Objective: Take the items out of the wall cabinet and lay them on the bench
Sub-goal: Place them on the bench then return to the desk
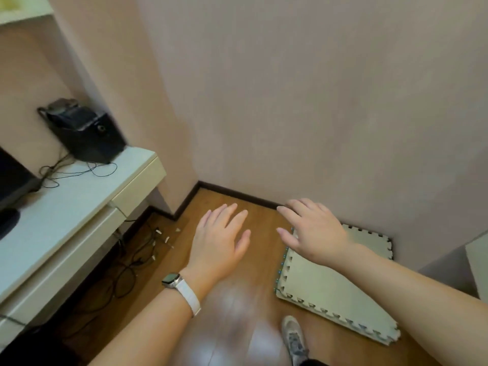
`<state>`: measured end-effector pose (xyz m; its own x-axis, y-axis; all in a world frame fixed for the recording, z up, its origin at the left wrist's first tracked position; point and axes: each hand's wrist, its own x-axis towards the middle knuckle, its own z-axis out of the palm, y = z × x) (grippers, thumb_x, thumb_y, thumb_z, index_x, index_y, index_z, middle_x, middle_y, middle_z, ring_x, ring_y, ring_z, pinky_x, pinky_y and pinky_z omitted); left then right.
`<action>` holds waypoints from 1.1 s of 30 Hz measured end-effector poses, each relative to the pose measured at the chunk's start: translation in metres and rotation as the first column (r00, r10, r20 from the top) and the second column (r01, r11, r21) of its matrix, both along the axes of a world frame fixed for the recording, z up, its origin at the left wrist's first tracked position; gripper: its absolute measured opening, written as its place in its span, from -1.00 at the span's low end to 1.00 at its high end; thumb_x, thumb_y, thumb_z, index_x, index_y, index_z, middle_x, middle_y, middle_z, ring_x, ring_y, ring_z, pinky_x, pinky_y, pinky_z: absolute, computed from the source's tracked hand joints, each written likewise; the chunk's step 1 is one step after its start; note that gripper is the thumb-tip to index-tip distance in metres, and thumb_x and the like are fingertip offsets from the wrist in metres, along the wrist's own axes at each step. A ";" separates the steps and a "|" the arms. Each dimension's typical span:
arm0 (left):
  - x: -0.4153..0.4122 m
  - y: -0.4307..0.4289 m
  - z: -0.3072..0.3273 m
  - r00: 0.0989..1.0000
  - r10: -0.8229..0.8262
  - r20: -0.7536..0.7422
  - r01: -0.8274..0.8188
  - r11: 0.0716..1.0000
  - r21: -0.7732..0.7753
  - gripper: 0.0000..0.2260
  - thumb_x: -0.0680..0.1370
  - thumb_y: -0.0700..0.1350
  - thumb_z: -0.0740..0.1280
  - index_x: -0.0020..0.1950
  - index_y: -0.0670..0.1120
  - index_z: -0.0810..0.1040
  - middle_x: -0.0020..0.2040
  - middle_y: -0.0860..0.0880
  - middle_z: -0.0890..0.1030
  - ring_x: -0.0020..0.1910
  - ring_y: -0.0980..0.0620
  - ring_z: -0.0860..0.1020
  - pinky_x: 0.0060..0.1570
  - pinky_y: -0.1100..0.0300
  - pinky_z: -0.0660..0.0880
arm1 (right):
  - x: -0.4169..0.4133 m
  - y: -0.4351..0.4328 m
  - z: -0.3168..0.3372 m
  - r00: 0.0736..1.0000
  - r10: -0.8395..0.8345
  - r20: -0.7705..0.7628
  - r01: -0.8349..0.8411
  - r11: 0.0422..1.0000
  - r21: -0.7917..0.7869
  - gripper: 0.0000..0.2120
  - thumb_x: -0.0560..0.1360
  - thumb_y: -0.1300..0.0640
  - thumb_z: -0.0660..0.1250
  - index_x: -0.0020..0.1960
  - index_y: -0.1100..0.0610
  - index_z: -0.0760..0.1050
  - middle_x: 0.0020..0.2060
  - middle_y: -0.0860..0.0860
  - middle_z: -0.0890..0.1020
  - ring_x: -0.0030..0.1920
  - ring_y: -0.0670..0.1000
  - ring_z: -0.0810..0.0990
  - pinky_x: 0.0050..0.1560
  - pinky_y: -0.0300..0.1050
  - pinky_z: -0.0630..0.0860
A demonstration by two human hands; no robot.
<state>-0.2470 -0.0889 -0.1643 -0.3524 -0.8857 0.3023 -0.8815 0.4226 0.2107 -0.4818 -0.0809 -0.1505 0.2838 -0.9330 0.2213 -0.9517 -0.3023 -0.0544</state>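
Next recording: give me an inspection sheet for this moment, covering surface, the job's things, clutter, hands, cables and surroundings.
Surface: white desk at left; wooden floor below the hands.
Job's things: nothing seen; no cabinet items or bench identifiable.
Clutter: black box on the desk's far corner; foam mat on the floor by the wall; small scraps on the floor.
Hands: left hand and right hand open, fingers spread, holding nothing; watch on the left wrist.
Cables: thin cable looped on the desk; cable tangle on the floor beside the desk.
Surroundings: plain walls, dark skirting board, one shoe.
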 end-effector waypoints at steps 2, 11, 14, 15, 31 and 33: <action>0.008 -0.015 -0.003 0.999 0.047 0.012 -0.047 0.999 0.009 -0.62 0.56 0.08 0.25 0.35 0.01 0.50 0.36 -0.04 0.52 0.39 -0.04 0.42 0.41 -0.03 0.22 | 0.008 -0.030 -0.008 0.999 0.044 0.014 -0.044 0.999 -0.006 -0.50 0.49 -0.21 0.12 0.23 0.07 0.53 0.14 0.04 0.61 0.17 0.12 0.54 0.07 0.02 0.49; 0.021 -0.110 0.017 0.950 0.280 0.139 -0.283 0.959 0.000 -0.63 0.58 0.10 0.22 0.35 0.04 0.51 0.35 -0.01 0.53 0.38 -0.01 0.42 0.41 0.05 0.13 | 0.029 -0.181 -0.002 0.957 0.278 0.076 -0.280 0.960 0.018 -0.50 0.52 -0.21 0.13 0.31 0.06 0.48 0.24 0.05 0.56 0.25 0.12 0.49 0.18 0.02 0.44; 0.020 -0.144 0.028 0.928 0.346 0.139 -0.344 0.938 -0.040 -0.63 0.57 0.09 0.23 0.34 0.02 0.52 0.34 -0.03 0.54 0.37 -0.03 0.43 0.40 -0.01 0.24 | 0.031 -0.228 0.008 0.933 0.351 0.086 -0.352 0.936 0.007 -0.48 0.53 -0.22 0.11 0.33 0.06 0.48 0.26 0.05 0.55 0.27 0.13 0.49 0.20 0.04 0.44; 0.020 -0.153 0.031 0.920 0.367 0.137 -0.362 0.930 -0.057 -0.64 0.57 0.08 0.26 0.34 0.02 0.53 0.33 -0.03 0.54 0.36 -0.04 0.44 0.39 -0.02 0.26 | 0.033 -0.243 0.011 0.923 0.374 0.085 -0.375 0.927 -0.009 -0.48 0.53 -0.21 0.11 0.32 0.07 0.48 0.25 0.06 0.56 0.27 0.14 0.49 0.19 0.04 0.44; 0.124 -0.245 0.065 0.813 0.579 0.052 -0.556 0.801 -0.222 -0.68 0.54 0.05 0.29 0.23 -0.04 0.58 0.27 -0.07 0.57 0.27 -0.09 0.47 0.31 -0.05 0.34 | 0.168 -0.385 0.063 0.772 0.628 0.097 -0.611 0.776 -0.159 -0.52 0.49 -0.17 0.17 0.25 0.11 0.51 0.17 0.08 0.59 0.18 0.15 0.54 0.11 0.05 0.49; 0.148 -0.263 0.065 0.808 0.588 0.031 -0.566 0.790 -0.236 -0.67 0.55 0.05 0.29 0.26 -0.04 0.57 0.27 -0.07 0.57 0.27 -0.10 0.48 0.30 -0.07 0.38 | 0.191 -0.401 0.067 0.772 0.631 0.078 -0.613 0.772 -0.168 -0.51 0.50 -0.17 0.15 0.26 0.11 0.51 0.18 0.08 0.59 0.20 0.15 0.53 0.13 0.05 0.49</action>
